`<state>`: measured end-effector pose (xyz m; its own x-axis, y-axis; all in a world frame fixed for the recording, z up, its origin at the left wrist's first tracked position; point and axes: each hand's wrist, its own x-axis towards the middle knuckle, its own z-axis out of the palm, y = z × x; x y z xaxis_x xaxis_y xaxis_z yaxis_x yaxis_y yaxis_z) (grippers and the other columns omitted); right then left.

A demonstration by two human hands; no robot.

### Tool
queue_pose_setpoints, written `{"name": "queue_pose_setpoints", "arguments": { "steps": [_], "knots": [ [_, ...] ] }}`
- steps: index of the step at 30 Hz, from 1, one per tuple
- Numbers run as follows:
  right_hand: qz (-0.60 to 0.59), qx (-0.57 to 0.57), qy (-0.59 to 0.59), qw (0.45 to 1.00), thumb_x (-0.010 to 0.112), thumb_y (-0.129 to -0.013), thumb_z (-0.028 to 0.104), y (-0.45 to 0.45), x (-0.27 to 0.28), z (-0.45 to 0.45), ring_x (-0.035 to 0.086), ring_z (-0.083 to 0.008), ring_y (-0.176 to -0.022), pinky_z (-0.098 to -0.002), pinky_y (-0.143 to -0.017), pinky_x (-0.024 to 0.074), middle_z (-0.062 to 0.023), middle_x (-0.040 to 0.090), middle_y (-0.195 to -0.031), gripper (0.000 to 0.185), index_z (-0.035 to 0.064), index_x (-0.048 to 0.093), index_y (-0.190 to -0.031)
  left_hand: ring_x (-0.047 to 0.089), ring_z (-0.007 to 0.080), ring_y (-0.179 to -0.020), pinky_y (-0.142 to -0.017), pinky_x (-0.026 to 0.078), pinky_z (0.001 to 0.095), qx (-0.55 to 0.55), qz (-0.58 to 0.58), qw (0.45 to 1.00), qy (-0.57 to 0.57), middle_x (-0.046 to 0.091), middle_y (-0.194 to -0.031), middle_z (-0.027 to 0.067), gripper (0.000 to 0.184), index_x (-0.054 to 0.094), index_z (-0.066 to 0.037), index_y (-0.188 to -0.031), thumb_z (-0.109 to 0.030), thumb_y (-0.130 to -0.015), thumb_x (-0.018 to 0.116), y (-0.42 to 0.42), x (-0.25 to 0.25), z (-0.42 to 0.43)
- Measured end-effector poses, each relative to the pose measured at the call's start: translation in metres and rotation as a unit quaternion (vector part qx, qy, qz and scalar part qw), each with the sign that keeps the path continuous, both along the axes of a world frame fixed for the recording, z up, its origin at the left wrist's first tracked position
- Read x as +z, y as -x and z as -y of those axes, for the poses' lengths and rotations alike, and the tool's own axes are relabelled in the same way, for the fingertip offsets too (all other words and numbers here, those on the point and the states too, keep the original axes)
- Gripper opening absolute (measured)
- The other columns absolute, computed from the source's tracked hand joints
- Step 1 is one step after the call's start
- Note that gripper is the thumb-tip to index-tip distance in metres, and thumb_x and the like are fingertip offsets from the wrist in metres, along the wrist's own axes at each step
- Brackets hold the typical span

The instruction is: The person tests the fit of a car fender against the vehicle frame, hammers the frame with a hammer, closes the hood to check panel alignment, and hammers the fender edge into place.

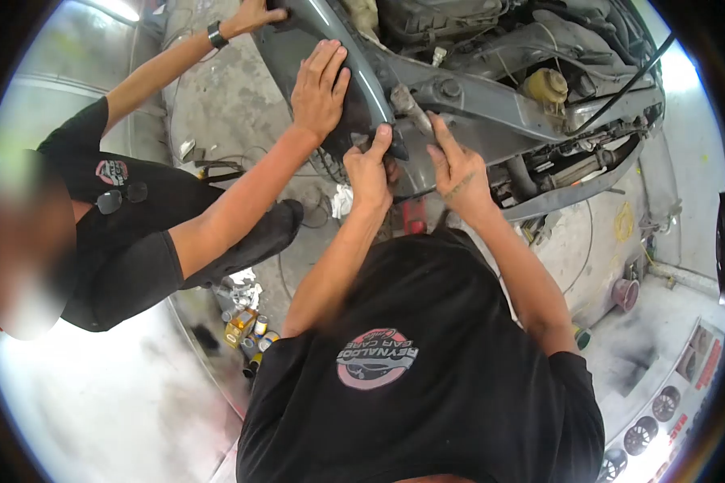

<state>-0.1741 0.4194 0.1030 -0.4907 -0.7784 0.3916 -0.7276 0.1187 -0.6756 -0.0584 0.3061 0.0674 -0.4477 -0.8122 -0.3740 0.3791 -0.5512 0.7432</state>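
Near: left hand (pixel 369 173), its grip pinching the near end of a grey fender panel (pixel 370 84); to its right, right hand (pixel 461 175), its grip wrapped round a hammer (pixel 412 110) over the bodywork (pixel 491 117). Farther left: co-worker's hand (pixel 320 92) flat on the panel. Far: engine bay (pixel 435 24).

The person's left hand (pixel 368 173) is gripping the lower tip of a glossy grey panel (pixel 364 79), the right hand (pixel 464 175) is holding a hammer-like tool (pixel 412 109) just beside it, and a co-worker's hand (pixel 321 90) is lying flat on the panel.
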Motion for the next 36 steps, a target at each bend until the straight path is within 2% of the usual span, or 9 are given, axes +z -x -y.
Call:
{"name": "queue_pose_setpoints", "arguments": {
  "steps": [2, 7, 14, 17, 23, 25, 28, 32, 36],
  "knots": [
    [-0.007, 0.011, -0.03, 0.999, 0.064, -0.098, 0.013, 0.005, 0.001, 0.003, 0.069, -0.0475, -0.084, -0.0491, -0.071, 0.0528, -0.0286, 0.069, -0.093, 0.048, 0.0035, 0.054, -0.144, 0.047, 0.0121, -0.047, -0.042, 0.034, 0.0293, 0.002, 0.011, 1.0, 0.005, 0.057, -0.069, 0.0028, 0.033, 0.056, -0.005, -0.085, -0.025, -0.091, 0.082, 0.003, 0.001, 0.003],
    [0.158, 0.007, -0.024, 0.987, 0.063, -0.099, 0.014, 0.01, 0.013, -0.012, 0.067, -0.0449, -0.073, -0.0424, -0.068, 0.0526, -0.0285, 0.065, -0.082, 0.043, 0.0012, 0.058, -0.14, 0.048, 0.0125, -0.049, -0.043, 0.034, 0.0284, -0.035, -0.005, 0.999, 0.001, 0.058, -0.07, 0.0026, 0.034, 0.058, -0.005, -0.09, -0.031, -0.093, 0.08, -0.001, 0.0, 0.004],
    [0.179, 0.003, 0.044, 0.983, 0.063, -0.099, 0.013, 0.008, -0.018, -0.041, 0.067, -0.0429, -0.072, -0.0424, -0.067, 0.0525, -0.0276, 0.07, -0.091, 0.04, -0.0015, 0.06, -0.136, 0.048, 0.0123, -0.048, -0.043, 0.034, 0.0275, -0.04, 0.057, 0.997, 0.013, 0.059, -0.07, 0.003, 0.035, 0.06, -0.005, -0.09, -0.033, -0.092, 0.08, 0.0, 0.018, 0.0],
    [0.13, 0.023, 0.112, 0.985, 0.065, -0.098, 0.014, 0.011, -0.016, -0.02, 0.068, -0.0434, -0.074, -0.0462, -0.068, 0.0529, -0.026, 0.071, -0.093, 0.043, 0.0033, 0.059, -0.14, 0.048, 0.012, -0.047, -0.042, 0.033, 0.0268, -0.028, 0.061, 0.997, 0.037, 0.058, -0.068, 0.0025, 0.035, 0.06, -0.005, -0.089, -0.033, -0.092, 0.08, 0.007, 0.02, 0.001],
    [0.064, 0.011, -0.054, 0.996, 0.067, -0.096, 0.018, 0.01, -0.028, 0.003, 0.068, -0.0458, -0.073, -0.0526, -0.065, 0.0511, -0.0234, 0.068, -0.083, 0.051, 0.0153, 0.056, -0.145, 0.048, 0.0128, -0.047, -0.041, 0.033, 0.0266, -0.001, 0.09, 0.995, 0.031, 0.056, -0.069, 0.0027, 0.036, 0.059, -0.006, -0.088, -0.034, -0.091, 0.082, 0.007, 0.005, 0.004],
    [0.085, 0.027, 0.019, 0.996, 0.068, -0.095, 0.02, 0.006, -0.037, 0.007, 0.068, -0.0458, -0.072, -0.0525, -0.064, 0.0513, -0.0243, 0.069, -0.083, 0.05, 0.0132, 0.056, -0.144, 0.048, 0.0129, -0.047, -0.041, 0.033, 0.0266, -0.011, 0.093, 0.995, 0.042, 0.056, -0.069, 0.003, 0.038, 0.059, -0.006, -0.088, -0.036, -0.091, 0.082, 0.006, 0.01, 0.006],
    [0.188, 0.07, 0.015, 0.98, 0.069, -0.095, 0.021, 0.012, -0.038, 0.003, 0.068, -0.0441, -0.07, -0.0491, -0.064, 0.0527, -0.0253, 0.069, -0.084, 0.046, 0.0097, 0.06, -0.139, 0.049, 0.0128, -0.051, -0.044, 0.033, 0.0262, -0.045, 0.092, 0.993, 0.051, 0.059, -0.074, 0.0033, 0.038, 0.06, -0.006, -0.093, -0.038, -0.092, 0.079, 0.001, 0.01, 0.006],
    [0.207, 0.034, 0.016, 0.978, 0.069, -0.096, 0.02, 0.025, -0.047, -0.034, 0.069, -0.0406, -0.068, -0.0451, -0.064, 0.0533, -0.0245, 0.071, -0.085, 0.042, 0.0019, 0.063, -0.133, 0.05, 0.0124, -0.058, -0.048, 0.033, 0.0254, -0.08, 0.092, 0.991, 0.049, 0.064, -0.084, 0.0033, 0.037, 0.063, -0.006, -0.102, -0.041, -0.096, 0.074, -0.003, 0.01, 0.006],
    [0.196, 0.038, 0.052, 0.978, 0.068, -0.097, 0.02, 0.049, -0.058, -0.095, 0.069, -0.0301, -0.065, -0.0397, -0.063, 0.0527, -0.0178, 0.069, -0.073, 0.041, -0.0049, 0.063, -0.129, 0.048, 0.0117, -0.058, -0.048, 0.033, 0.0249, -0.062, 0.086, 0.994, 0.032, 0.067, -0.088, 0.0042, 0.04, 0.062, -0.005, -0.103, -0.042, -0.096, 0.073, 0.007, 0.014, 0.004]
  ]
}}
